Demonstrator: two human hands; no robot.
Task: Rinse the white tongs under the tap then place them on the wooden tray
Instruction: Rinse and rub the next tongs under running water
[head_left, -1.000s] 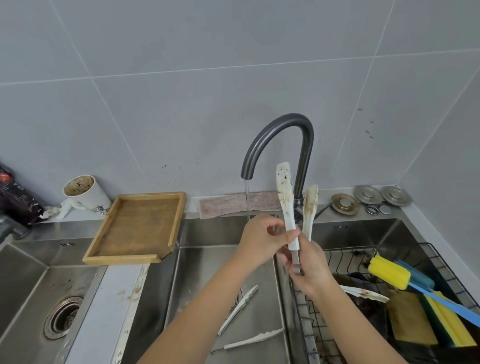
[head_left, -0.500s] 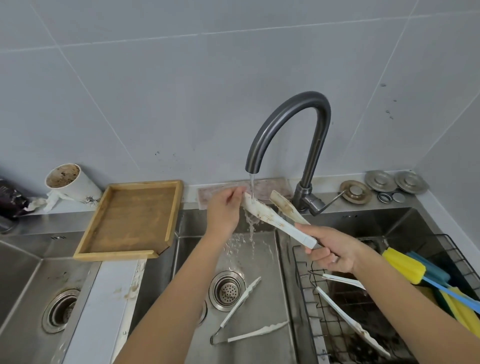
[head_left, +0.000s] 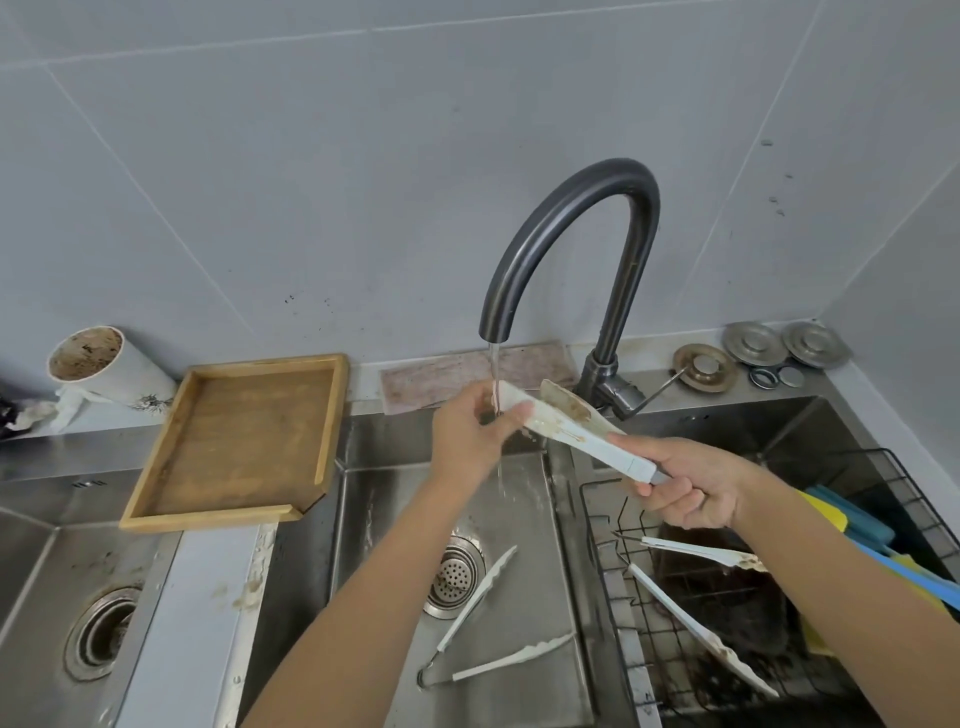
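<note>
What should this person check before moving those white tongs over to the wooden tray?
1. Water running from the tap: ok, the stream lands on one blade.
2. White tongs clean: not ok, brown residue shows on both blades.
3. Grip: ok, the right hand holds the handle end and the left hand pinches a blade tip.
4. Wooden tray free to receive them: ok, nothing lies in it.
5. Underside of the blades rinsed: cannot tell, hidden from view.
</note>
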